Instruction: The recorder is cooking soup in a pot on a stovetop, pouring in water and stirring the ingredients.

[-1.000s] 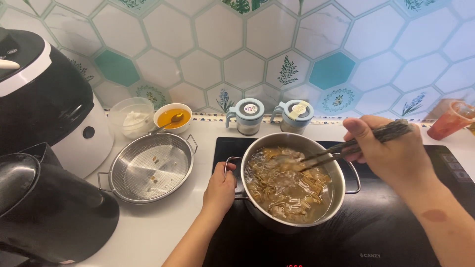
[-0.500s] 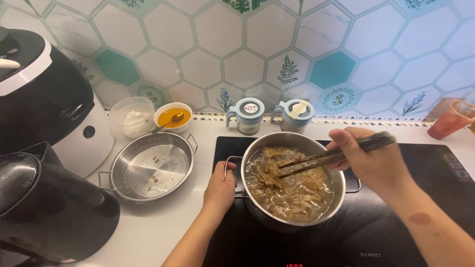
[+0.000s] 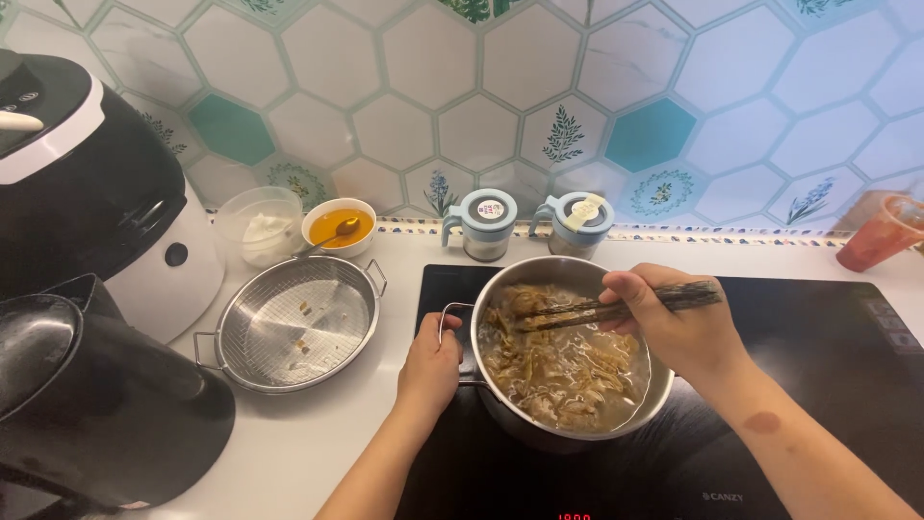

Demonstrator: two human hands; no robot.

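- The black induction cooktop point(image 3: 818, 385) runs under both hands and off past the right forearm; its far right end is bare glass.
- Way off to the left of the left hand there's a big black and white countertop cooker point(image 3: 87, 183), with a black basket-like appliance part point(image 3: 96, 404) sitting in front of it, nearer the camera.
- The steel pot point(image 3: 568, 424) sits on the cooktop right between the two hands, full of brownish noodles or shredded stuff in broth point(image 3: 568, 361); honestly can't tell which from here.
- Just left of the left hand, on the white counter point(image 3: 308, 433), is a shallow steel strainer pan point(image 3: 294, 323) with a few scraps in it.
- The left hand point(image 3: 430, 366) is wrapped shut around the pot's side handle point(image 3: 452, 323).
- The right hand point(image 3: 674, 323) hangs over the right half of the pot, fingers pinched closed on a pair of dark chopsticks point(image 3: 616, 306) whose tips point left into the food.
- Behind the pot, past both hands, two small light blue lidded jars point(image 3: 486, 223) stand side by side against the tiled wall.
- Up and left of the left hand: a small bowl of orange sauce point(image 3: 337, 226) with a spoon in it, touching a clear tub of something white point(image 3: 260, 226).
- Far right of the right hand, an orange-red cup point(image 3: 881, 231) sits at the frame edge.
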